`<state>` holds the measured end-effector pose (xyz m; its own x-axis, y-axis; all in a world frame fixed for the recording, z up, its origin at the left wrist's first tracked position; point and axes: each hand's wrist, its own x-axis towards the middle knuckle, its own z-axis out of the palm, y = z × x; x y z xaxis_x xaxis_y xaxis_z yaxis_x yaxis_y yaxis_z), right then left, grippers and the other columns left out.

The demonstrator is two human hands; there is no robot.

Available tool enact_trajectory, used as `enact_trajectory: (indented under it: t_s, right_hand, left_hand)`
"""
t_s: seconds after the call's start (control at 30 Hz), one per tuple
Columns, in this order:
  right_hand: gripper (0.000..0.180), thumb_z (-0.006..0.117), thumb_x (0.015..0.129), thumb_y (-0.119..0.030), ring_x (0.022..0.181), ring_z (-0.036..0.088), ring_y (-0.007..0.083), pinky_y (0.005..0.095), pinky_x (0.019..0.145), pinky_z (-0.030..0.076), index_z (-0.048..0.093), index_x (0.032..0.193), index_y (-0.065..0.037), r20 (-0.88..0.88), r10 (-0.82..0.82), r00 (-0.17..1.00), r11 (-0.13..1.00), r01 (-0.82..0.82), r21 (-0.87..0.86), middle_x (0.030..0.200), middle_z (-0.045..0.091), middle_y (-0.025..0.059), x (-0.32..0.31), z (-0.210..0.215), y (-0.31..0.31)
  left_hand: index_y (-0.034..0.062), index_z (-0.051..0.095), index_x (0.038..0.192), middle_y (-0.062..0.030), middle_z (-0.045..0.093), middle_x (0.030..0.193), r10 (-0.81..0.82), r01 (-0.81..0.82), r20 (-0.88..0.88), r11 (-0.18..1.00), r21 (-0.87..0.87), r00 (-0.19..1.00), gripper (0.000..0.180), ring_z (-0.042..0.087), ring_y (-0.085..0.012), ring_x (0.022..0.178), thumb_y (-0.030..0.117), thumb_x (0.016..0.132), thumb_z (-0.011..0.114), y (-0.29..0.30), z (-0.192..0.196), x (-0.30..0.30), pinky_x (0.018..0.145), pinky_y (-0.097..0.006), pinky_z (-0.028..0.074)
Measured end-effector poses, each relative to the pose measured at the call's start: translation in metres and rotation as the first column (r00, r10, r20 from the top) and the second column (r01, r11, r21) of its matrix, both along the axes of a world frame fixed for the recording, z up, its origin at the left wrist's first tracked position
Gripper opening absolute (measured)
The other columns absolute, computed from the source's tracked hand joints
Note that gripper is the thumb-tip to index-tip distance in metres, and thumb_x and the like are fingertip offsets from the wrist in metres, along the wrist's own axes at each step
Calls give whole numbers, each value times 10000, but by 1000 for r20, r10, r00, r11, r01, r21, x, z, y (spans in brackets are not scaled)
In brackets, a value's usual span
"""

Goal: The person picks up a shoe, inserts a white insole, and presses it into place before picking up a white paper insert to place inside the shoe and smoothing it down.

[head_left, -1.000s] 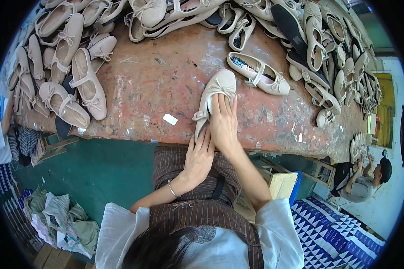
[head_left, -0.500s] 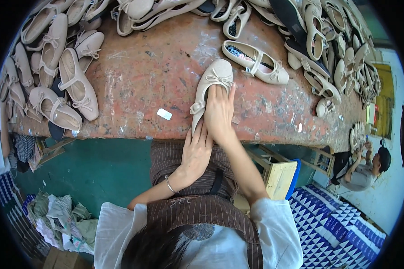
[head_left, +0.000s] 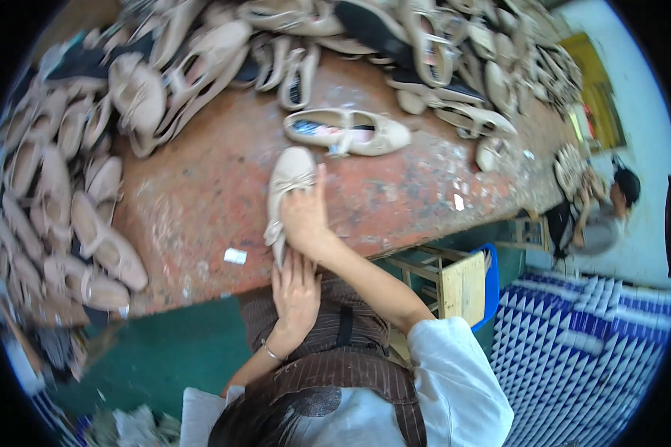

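Note:
A beige flat shoe (head_left: pixel 291 165) with a bow and a strap lies on the worn red-brown table (head_left: pixel 201 201), toe pointing away from me. My right hand (head_left: pixel 304 217) has several fingers in the shoe's opening, their tips hidden, while one finger stretches along its right outer side. At the heel end is my left hand (head_left: pixel 297 287), its fingers extended and close together at the table edge, touching or nearly touching the heel; the exact contact is hard to see. Just beyond lies a similar beige shoe (head_left: pixel 388 136) on its sole, with a patterned lining showing.
Beige shoes are heaped along the left (head_left: pixel 52 182) and far side of the table. A white paper label (head_left: pixel 235 256) lies left of my hands. To the right stand a wooden stool (head_left: pixel 462 294) and stacked blue-and-white boxes (head_left: pixel 581 357). Another person (head_left: pixel 608 223) sits at the far right.
The view has swung, so the table appears tilted and lower. My right hand is still in the shoe, and my left hand stays by the heel.

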<state>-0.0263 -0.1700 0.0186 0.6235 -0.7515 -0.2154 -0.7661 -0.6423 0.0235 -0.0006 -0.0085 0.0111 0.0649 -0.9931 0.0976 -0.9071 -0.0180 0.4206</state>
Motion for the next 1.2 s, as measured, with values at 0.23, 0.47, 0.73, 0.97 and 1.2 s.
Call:
enact_trajectory:
  t_s: [0.23,0.47,0.73,0.97,1.2]
  right_hand:
    - [376,552,848,-90,1101,639,352,717,1123,42,626,1211,-28,360,50,932,802,-252,541,1031,692,211,-39,58,-8]
    - [367,530,846,49,1105,639,202,324,984,473,667,1185,23,860,-509,43,801,391,454,1157,701,131,-176,52,-46]
    - [812,632,908,-516,1317,439,375,419,1094,352,355,1482,-13,853,-508,-115,613,648,452,1420,445,260,-228,34,-205]
    - [852,777,845,-297,1046,592,277,343,879,490,252,1418,52,865,-215,-453,584,651,486,1225,532,246,-188,9,-259]
    - [1062,711,805,-50,1219,542,413,424,1057,388,-47,1548,-20,908,-368,-202,513,770,379,1342,490,350,-200,22,-251]
  left_hand:
    - [-31,605,1141,-223,564,1206,40,-55,-158,994,-94,987,336,558,-419,1073,115,842,652,-35,17,31,913,-482,452]
    - [-84,520,1251,-157,591,1067,328,-232,81,801,-552,941,342,576,-260,992,129,987,558,-11,104,252,924,-339,448]
    - [-41,552,1285,-215,640,1132,716,-646,184,691,-323,674,354,613,-286,1023,183,1011,533,-29,238,559,929,-367,457]
    - [21,464,1400,-194,435,1471,214,-89,276,911,-403,937,532,404,-336,1371,57,889,609,-209,222,299,1149,-409,286]
    - [73,420,1435,-252,333,1515,-503,553,235,790,-266,832,824,308,-411,1420,346,756,799,-453,172,100,1154,-478,296]
